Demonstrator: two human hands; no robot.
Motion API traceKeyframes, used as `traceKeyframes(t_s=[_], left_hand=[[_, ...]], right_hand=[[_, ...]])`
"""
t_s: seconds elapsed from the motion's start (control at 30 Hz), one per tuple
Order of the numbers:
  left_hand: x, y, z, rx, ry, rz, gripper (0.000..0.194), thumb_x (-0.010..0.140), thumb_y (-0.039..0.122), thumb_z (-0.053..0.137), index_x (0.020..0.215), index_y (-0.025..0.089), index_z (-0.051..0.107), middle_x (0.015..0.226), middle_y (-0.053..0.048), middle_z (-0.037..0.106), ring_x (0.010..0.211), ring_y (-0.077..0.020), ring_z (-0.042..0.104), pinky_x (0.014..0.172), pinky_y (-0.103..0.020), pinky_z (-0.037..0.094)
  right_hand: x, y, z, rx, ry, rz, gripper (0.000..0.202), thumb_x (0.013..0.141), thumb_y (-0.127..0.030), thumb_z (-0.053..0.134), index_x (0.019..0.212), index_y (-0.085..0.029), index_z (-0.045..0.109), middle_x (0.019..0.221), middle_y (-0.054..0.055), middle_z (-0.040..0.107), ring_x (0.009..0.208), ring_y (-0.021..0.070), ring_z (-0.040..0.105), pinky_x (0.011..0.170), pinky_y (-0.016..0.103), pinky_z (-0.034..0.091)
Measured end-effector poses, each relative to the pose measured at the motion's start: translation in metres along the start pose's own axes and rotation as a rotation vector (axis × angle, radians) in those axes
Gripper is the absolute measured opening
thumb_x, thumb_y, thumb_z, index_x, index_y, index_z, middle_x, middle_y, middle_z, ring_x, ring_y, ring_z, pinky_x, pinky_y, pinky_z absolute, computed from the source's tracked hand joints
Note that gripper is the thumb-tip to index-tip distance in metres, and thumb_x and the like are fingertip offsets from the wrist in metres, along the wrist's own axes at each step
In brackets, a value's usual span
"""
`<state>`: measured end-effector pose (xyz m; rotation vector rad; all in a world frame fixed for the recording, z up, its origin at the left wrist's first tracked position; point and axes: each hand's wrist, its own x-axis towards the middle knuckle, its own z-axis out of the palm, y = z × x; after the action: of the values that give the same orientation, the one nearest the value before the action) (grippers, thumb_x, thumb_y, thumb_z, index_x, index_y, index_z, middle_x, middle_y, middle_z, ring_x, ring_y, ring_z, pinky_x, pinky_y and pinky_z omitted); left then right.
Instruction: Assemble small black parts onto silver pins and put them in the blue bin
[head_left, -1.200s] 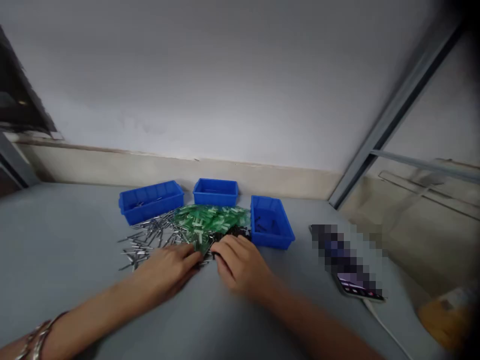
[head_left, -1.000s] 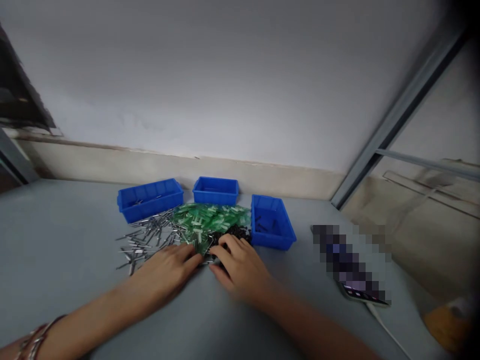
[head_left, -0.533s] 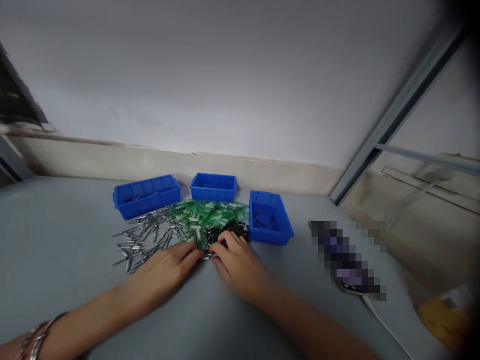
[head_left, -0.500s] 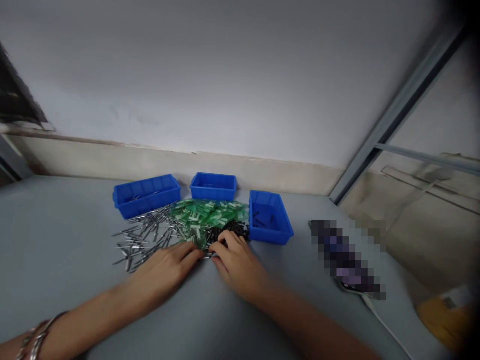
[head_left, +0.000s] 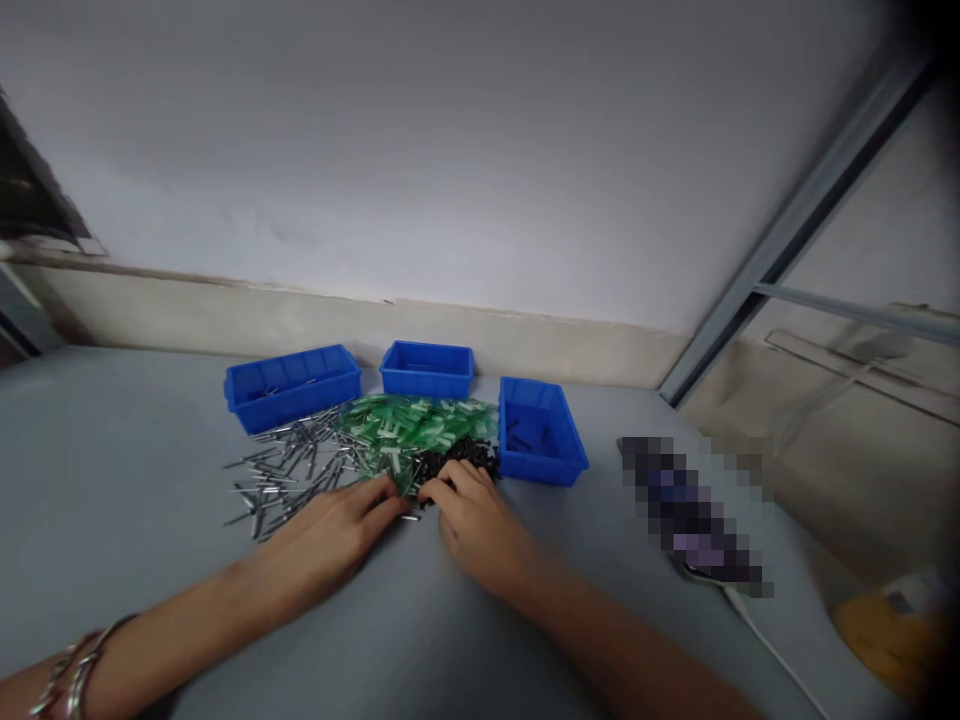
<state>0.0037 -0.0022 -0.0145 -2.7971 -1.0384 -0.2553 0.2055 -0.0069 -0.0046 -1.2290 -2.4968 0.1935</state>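
Observation:
My left hand [head_left: 341, 525] rests low over the near edge of the pile, fingers and thumb drawn together. From its thumb tip sticks the short end of a thin silver metal rod [head_left: 410, 517]. My right hand [head_left: 480, 525] is beside it, fingers curled down at the heap of black screws [head_left: 469, 455]; what its fingertips pinch is hidden. Silver metal rods [head_left: 296, 460] lie scattered left of and behind my left hand. Behind both hands spreads a mound of small green plastic packets [head_left: 409, 422] with pale pieces in them.
Along the back stand three blue bins: the left bin [head_left: 296, 395] has a few rods, the middle bin [head_left: 427, 383] shows nothing, and the right bin [head_left: 551, 470] holds a few black screws. A blurred-out phone [head_left: 690, 510] with a white cable [head_left: 776, 650] lies to the right.
My right thumb and fingertips have come away from the silver rod end and moved slightly back toward the black screws. My left hand has stayed almost in place.

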Motion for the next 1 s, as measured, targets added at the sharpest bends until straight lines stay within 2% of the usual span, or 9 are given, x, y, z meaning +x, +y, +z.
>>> traceKeyframes(t_s=[0.23,0.43,0.73,1.0], left_hand=[[0.002,0.003,-0.006,0.016,0.025,0.000,0.025,0.090,0.012,0.033,0.101,0.019,0.054,0.083,-0.004,0.053,0.061,-0.0131,0.054,0.054,-0.023,0.042],[0.001,0.002,-0.003,0.001,0.047,0.027,0.024,0.088,0.011,0.035,0.102,0.018,0.053,0.085,-0.006,0.053,0.065,-0.0150,0.055,0.056,-0.024,0.044],[0.001,0.003,-0.005,0.029,-0.050,0.015,0.025,0.087,0.009,0.035,0.105,0.016,0.052,0.090,-0.007,0.054,0.069,-0.0180,0.057,0.060,-0.029,0.048],[0.003,0.003,-0.007,0.044,-0.072,0.003,0.025,0.088,0.010,0.036,0.106,0.017,0.050,0.090,-0.006,0.053,0.069,-0.0170,0.057,0.061,-0.028,0.047]], right_hand=[[0.001,0.002,0.006,-0.110,0.053,-0.048,0.016,0.085,-0.006,0.049,0.093,-0.017,0.057,0.089,0.005,0.051,0.088,0.0195,0.046,0.077,0.034,0.037],[0.004,0.002,0.013,-0.225,0.040,-0.116,0.014,0.084,-0.004,0.049,0.088,-0.015,0.057,0.085,0.006,0.051,0.085,0.0216,0.044,0.073,0.035,0.035],[0.003,-0.001,0.002,-0.137,0.022,-0.098,0.018,0.085,-0.005,0.050,0.096,-0.015,0.059,0.089,0.006,0.054,0.088,0.0210,0.046,0.076,0.034,0.035],[0.001,0.002,0.006,-0.024,0.058,-0.098,0.021,0.083,-0.002,0.049,0.096,-0.014,0.059,0.092,0.006,0.052,0.091,0.0188,0.047,0.082,0.031,0.040]])
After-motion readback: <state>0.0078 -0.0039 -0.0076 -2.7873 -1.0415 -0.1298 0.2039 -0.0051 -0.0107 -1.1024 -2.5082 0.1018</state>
